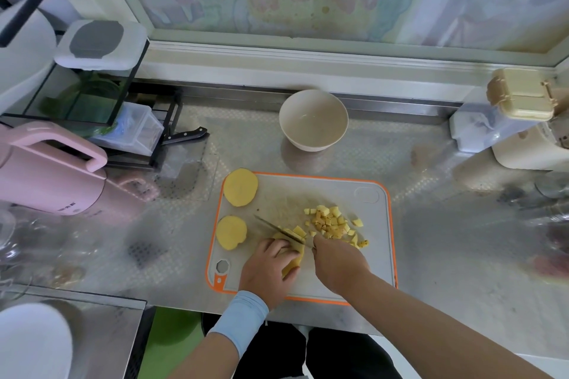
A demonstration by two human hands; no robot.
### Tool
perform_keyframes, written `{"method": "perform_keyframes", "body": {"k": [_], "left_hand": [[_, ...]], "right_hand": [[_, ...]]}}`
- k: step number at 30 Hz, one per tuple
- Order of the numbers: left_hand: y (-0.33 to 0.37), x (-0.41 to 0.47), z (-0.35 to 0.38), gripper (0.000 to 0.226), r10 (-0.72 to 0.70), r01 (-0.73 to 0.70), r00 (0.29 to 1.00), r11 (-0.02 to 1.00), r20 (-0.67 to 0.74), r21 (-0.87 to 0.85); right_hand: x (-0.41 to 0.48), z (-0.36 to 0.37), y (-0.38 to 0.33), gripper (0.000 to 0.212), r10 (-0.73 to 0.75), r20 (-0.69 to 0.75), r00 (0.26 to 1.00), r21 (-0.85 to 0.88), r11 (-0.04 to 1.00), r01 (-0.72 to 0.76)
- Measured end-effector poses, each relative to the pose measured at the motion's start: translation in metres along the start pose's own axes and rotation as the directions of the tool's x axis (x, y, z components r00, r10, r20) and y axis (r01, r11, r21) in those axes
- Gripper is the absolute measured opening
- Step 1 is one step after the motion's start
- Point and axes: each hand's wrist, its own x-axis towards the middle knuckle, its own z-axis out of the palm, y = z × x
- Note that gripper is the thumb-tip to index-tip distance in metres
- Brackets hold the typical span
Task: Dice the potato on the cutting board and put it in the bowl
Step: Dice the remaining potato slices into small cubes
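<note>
A grey cutting board (363, 258) with an orange rim lies on the steel counter. My left hand (268, 268) grips a stack of potato strips (294, 261) at the board's near middle. My right hand (335, 264) holds a knife (277, 229) whose blade lies across the strips, pointing up and left. A pile of several small potato dice (334, 223) sits just beyond the blade. Two round potato slices (240, 187) (231, 232) rest on the board's left edge. A beige bowl (313, 120), with no potato inside, stands behind the board.
A pink kettle (46, 172) stands at the left, with a black rack (129, 120) and a second knife's handle (187, 135) behind it. Glassware (9, 234) sits at the near left. A beige lidded box (520, 95) and cream appliance (529, 148) occupy the right.
</note>
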Motion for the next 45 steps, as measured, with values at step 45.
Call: {"method": "perform_keyframes", "body": {"k": [45], "left_hand": [[-0.002,-0.002,0.004,0.014,-0.009,0.009,1.000,1.000,-0.018,-0.026]], "right_hand": [[-0.011,-0.003,-0.011,0.015,0.004,0.089,0.996,-0.055,0.999,0.001]]}}
